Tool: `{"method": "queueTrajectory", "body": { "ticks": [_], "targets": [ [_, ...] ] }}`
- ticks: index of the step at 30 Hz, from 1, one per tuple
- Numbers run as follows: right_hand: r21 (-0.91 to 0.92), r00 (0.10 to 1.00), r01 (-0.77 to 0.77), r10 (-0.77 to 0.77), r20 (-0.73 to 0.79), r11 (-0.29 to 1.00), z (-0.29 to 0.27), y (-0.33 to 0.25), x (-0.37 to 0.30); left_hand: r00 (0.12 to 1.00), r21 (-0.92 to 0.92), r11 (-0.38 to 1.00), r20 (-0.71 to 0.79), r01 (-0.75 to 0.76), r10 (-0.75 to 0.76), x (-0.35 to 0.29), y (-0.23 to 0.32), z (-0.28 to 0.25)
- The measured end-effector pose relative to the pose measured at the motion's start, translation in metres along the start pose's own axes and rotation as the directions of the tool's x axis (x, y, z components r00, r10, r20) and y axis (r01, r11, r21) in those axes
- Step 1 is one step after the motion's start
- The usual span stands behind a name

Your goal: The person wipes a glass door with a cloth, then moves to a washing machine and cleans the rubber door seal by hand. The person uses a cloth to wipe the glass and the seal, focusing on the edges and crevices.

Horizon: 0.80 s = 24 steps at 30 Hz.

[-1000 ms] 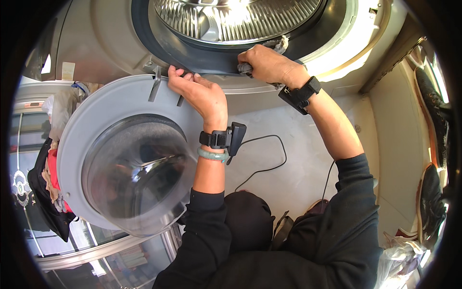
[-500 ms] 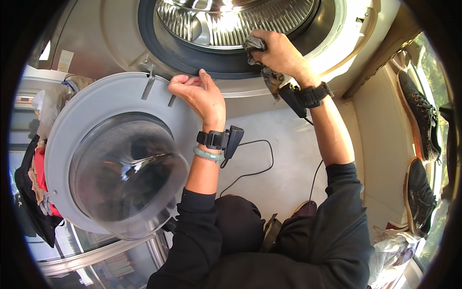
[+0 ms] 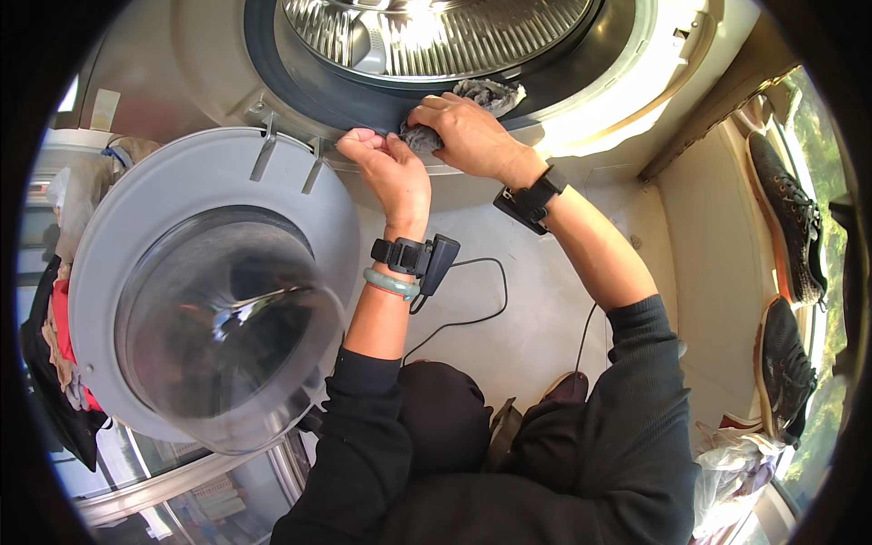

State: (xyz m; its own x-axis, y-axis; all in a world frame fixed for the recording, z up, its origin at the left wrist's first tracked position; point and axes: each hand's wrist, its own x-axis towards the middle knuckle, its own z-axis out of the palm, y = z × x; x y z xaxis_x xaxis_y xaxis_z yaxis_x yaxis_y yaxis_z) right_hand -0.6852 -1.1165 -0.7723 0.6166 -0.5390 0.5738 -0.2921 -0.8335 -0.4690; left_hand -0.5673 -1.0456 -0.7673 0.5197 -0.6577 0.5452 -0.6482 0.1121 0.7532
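Note:
A front-loading washing machine stands open before me, with a dark grey rubber door seal (image 3: pixel 300 107) around its steel drum (image 3: pixel 472 50). My right hand (image 3: pixel 468 136) is closed on a crumpled grey cloth (image 3: pixel 490 95) and presses it against the lower part of the seal. Some of the cloth bulges out past the fingers on both sides. Just left of it, my left hand (image 3: pixel 391 173) is closed with its fingertips curled at the seal's lower edge; the exact pinch point is partly hidden. The round door (image 3: pixel 109 263) with its clear glass bowl hangs open at the left.
Two dark shoes (image 3: pixel 786 218) lie along the window side at the right, above a clear plastic bag (image 3: pixel 736 481). A thin black cable (image 3: pixel 502 282) runs over the pale floor. Clothes and bags (image 3: pixel 64 336) are piled behind the door.
My right hand has moved left and down along the seal with the cloth, close to my left hand. The left hand's fingers have drawn together and shifted slightly right.

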Motion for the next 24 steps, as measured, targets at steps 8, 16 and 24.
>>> {"method": "queueTrajectory", "body": {
  "ticks": [8, 16, 24],
  "targets": [
    [-0.727, 0.951, 0.008, 0.219, 0.217, 0.686, -0.041, 0.013, -0.019, 0.999, -0.028, 0.999, 0.039, 0.033, -0.032, 0.004, -0.004, -0.002],
    [-0.363, 0.992, -0.102, 0.121, 0.029, 0.926, -0.084, -0.012, -0.087, 0.999, -0.044, 0.998, 0.024, 0.042, -0.041, -0.001, -0.005, -0.001],
    [0.174, 0.83, -0.547, 0.558, -0.017, 0.819, -0.083, -0.034, -0.091, 0.992, -0.101, 0.988, 0.057, 0.116, -0.11, -0.002, 0.0, -0.005]
  ]
}}
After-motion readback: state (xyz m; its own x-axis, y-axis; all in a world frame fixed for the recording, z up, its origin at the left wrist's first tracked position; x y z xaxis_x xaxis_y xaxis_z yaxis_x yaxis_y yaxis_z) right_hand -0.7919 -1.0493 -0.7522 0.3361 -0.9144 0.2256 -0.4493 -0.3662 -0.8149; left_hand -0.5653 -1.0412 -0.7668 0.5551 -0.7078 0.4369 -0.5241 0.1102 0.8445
